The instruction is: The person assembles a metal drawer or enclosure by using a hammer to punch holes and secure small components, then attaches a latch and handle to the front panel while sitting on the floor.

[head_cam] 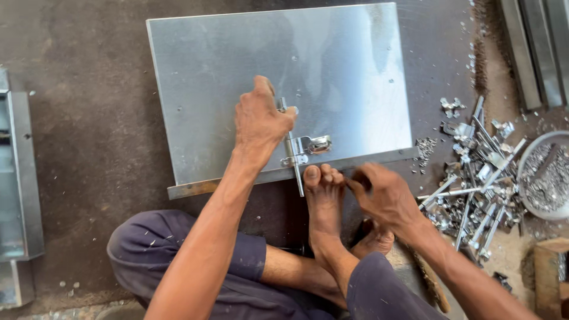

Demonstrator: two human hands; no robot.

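latch bolt held on sheet panel

left hand (259, 121) clenched around the slide bolt (293, 155), its long axis running toward the body, across the steel sheet's (237, 71) near edge. right hand (382, 192) pinched shut at that edge, contents too small to tell, right of the bolt. a bare foot (323, 192) pins the edge between them.

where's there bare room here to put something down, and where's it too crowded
Bare floor lies between the metal sheet and the steel channel at far left. The sheet's top half is bare too. Crowded: the latch parts pile and bowl at right, and around the left hand, bolt latch and right hand.
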